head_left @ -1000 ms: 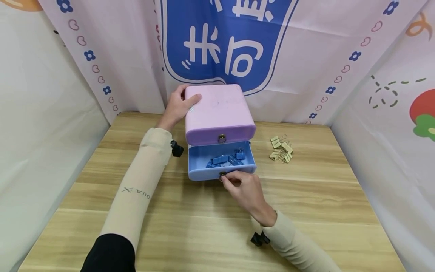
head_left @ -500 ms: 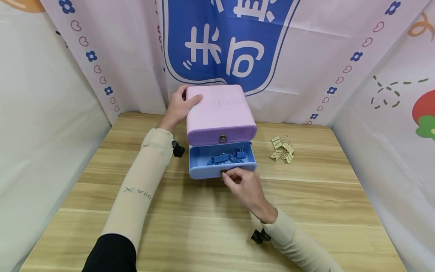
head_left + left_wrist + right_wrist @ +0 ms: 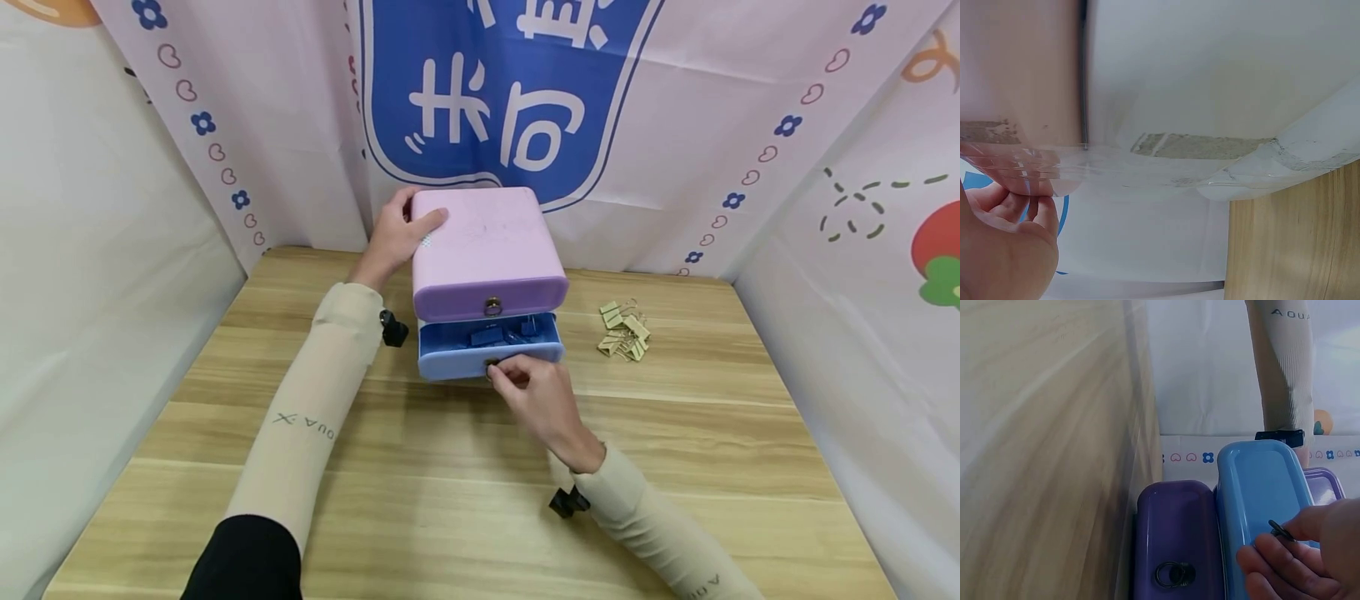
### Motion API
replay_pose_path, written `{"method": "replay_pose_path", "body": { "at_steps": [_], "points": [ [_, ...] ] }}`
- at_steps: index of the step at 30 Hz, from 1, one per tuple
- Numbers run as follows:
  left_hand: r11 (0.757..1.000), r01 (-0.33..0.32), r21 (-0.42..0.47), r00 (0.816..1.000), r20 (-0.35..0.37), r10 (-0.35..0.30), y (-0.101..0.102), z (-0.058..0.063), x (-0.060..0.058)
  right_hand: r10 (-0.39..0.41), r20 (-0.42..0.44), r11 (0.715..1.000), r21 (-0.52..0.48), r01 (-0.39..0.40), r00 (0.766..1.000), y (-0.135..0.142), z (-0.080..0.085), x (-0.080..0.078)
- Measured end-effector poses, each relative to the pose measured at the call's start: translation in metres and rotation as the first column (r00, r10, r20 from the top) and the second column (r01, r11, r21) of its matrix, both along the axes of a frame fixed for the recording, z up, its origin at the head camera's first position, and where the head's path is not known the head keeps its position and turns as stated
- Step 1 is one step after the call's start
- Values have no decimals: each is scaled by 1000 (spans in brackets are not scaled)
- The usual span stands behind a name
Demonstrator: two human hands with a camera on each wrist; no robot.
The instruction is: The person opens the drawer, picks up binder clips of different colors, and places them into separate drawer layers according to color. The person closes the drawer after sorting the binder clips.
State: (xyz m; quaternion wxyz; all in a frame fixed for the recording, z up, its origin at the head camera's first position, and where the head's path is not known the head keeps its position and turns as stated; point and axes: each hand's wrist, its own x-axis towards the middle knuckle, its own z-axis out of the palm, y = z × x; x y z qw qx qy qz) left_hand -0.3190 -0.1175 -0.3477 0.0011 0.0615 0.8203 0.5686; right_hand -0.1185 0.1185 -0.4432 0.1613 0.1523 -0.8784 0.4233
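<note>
The left hand's grip sets its fingers against the rounded edge of a pinkish box section, which a dark seam parts from a whitish section, clear tape with grey-brown patches crossing both, the wood-grain table showing at lower right.

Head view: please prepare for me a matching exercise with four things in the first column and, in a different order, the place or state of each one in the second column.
Things:
1. Light blue plastic drawer
2. Pale yellow metal binder clips
3. Left hand
4. Right hand

Places or states:
A. Gripping the edge of the pink-topped plastic casing
B. Partly pulled out, with blue metal binder clips inside
C. Pinching a small dark ring pull
D. In a pile on the wood-grain tabletop

Right pairs: 1-B, 2-D, 3-A, 4-C.
</note>
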Motion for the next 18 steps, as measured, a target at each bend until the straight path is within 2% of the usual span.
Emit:
{"method": "replay_pose_path", "body": {
  "at_steps": [18],
  "points": [
    [1000,-10,2,1000,-3,10,2,1,1,-29,-59,997,63,33,998,-4,2,-30]
  ]
}}
